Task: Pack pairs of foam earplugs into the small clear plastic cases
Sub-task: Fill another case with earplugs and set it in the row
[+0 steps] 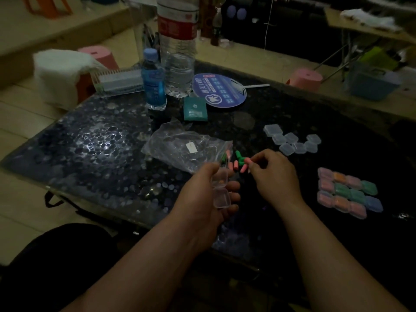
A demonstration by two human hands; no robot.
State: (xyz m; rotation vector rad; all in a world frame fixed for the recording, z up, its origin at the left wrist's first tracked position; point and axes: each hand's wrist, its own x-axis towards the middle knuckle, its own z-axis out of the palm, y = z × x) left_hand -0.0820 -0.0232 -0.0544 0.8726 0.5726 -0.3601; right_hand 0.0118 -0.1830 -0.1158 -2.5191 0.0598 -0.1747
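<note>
Two bottles (177,52), a fan (219,91) and a crumpled plastic bag (180,149) occupy the far half of the table (90,143). Empty cases (292,141) and filled cases (349,192) lie toward its right edge. The left hand (202,190) grasps an open clear case (221,190) containing an orange piece, while the right hand (272,172) pinches a pink earplug (246,161) just beside the loose earplugs (238,162).

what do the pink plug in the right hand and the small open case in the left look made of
Pink cylindrical plug: probably soft foam, matte, no glare. Small hinged clear case: thin rigid plastic, glossy; the left hand shows through its walls.
</note>
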